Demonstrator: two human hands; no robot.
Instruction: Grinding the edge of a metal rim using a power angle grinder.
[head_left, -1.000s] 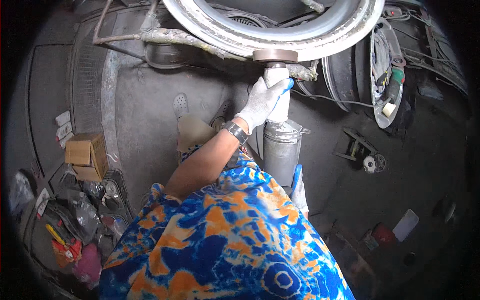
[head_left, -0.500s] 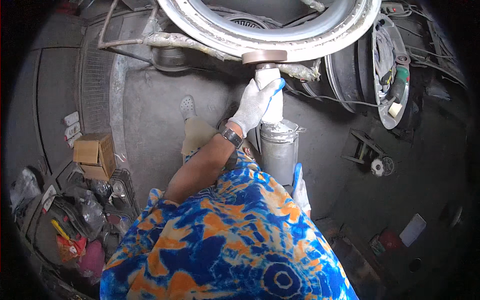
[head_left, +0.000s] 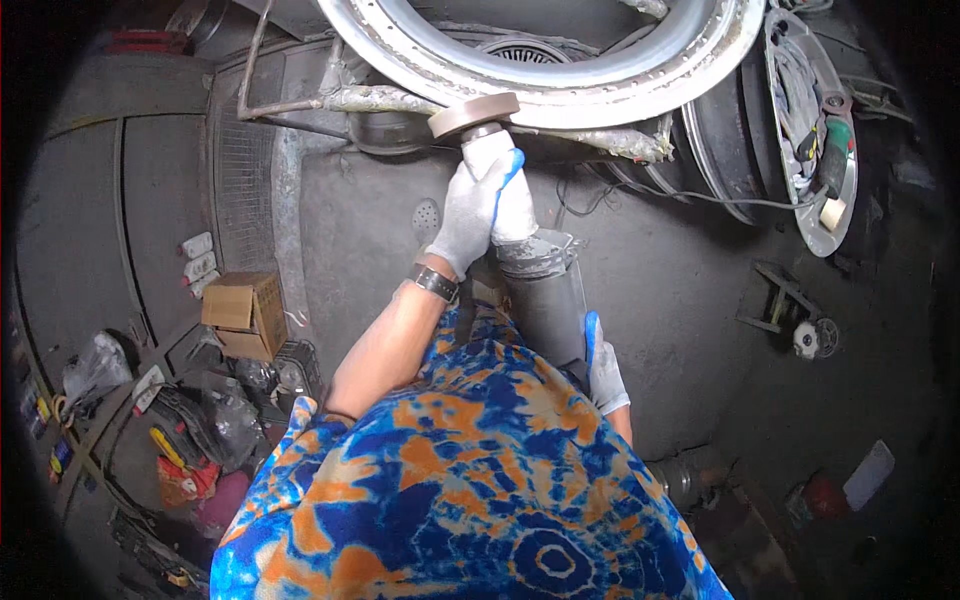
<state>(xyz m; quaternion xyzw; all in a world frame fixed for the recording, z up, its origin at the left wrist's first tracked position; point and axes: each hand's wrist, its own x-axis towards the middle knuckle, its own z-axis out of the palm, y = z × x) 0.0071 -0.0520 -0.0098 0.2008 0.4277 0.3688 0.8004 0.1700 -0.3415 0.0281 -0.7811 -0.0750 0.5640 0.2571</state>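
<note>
A power grinder [head_left: 548, 305] with a grey metal body and a white-wrapped neck slants away from me. Its brown round abrasive wheel [head_left: 474, 115] overlaps the near left edge of a silver wheel rim [head_left: 600, 108]; whether they touch, I cannot tell. My left hand [head_left: 468, 212], in a white and blue work glove, is wrapped round the neck, thumb on top. Low on the right side of the body, my right hand [head_left: 606, 372], gloved alike, grips the rear end, its fingers partly hidden behind the tool.
A rough pipe frame [head_left: 400, 102] runs under the rim. Right of it stand dark rims [head_left: 715, 140] and a tray [head_left: 845, 225] holding a green-and-black tool [head_left: 835, 150] with a cord. A cardboard box [head_left: 245, 312] and bagged items lie left. A small metal stand [head_left: 775, 295] sits right.
The grinder and both hands have swung left along the rim's near edge, and the abrasive wheel now tilts. My view has shifted slightly left. Both grips stay the same.
</note>
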